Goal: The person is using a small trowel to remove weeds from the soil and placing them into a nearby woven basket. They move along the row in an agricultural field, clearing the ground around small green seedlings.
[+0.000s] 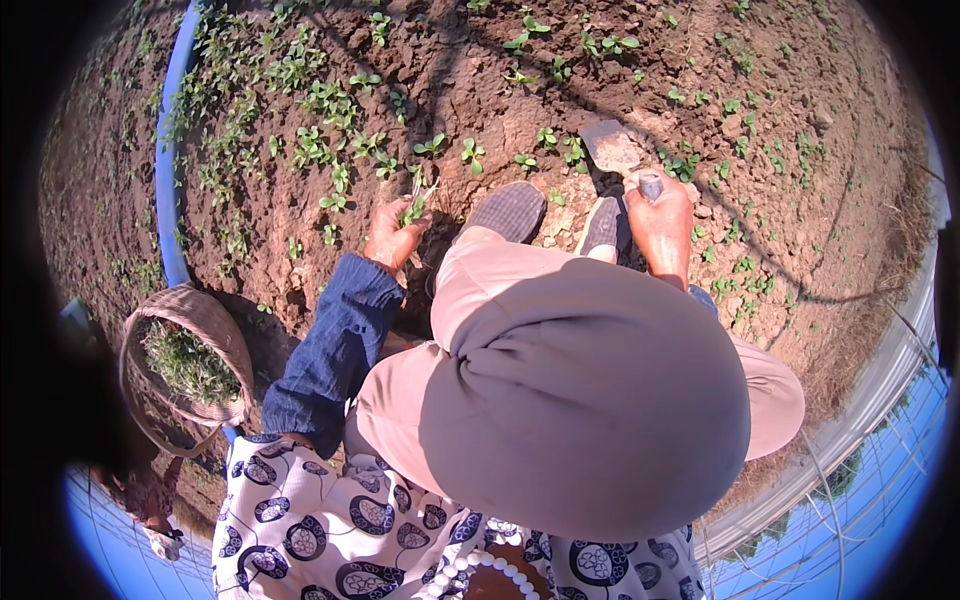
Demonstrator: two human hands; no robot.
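My left hand (pixel 394 236) is closed round a small tuft of pulled weeds (pixel 416 209), held low over the soil to the left of my shoes. On the other side, my right hand (pixel 662 226) grips the handle of a trowel (pixel 612 148). Its flat, soil-smeared blade points away to the upper left, beside some small green seedlings (pixel 681 162). More seedlings (pixel 473 154) grow in the brown earth just beyond my shoes.
A wicker basket (pixel 236 345) containing cut greens (pixel 187 362) stands at the left. A blue hose (pixel 168 170) runs along the ground there. Thicker green growth (pixel 313 148) covers the left soil. My shoes (pixel 508 211) are close between the hands. Whitish sheeting (pixel 850 440) curves along the right edge.
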